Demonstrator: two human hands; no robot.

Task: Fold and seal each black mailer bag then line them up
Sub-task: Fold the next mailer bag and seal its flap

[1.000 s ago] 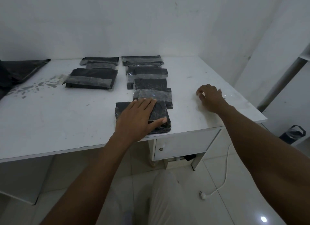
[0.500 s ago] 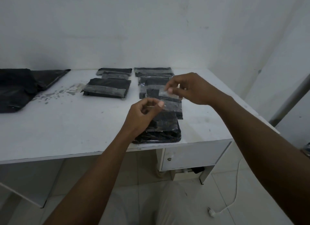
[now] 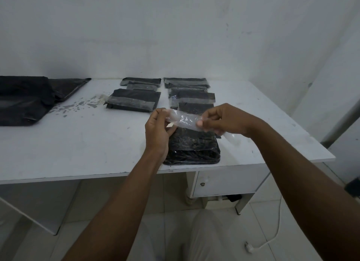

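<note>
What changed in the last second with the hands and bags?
Both hands rose off the table: the left hand left the nearest folded mailer bag, the right hand came inward, and both now pinch a clear plastic strip stretched between them above that bag. The sealed bags behind and the black pile at far left stayed put.

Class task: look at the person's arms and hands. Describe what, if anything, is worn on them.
The left hand and right hand are bare: no gloves, and no rings that I can make out. The left forearm and right forearm are uncovered as far as the frame shows, with no sleeve, watch or bracelet in view. Pale trousers show below.
</note>
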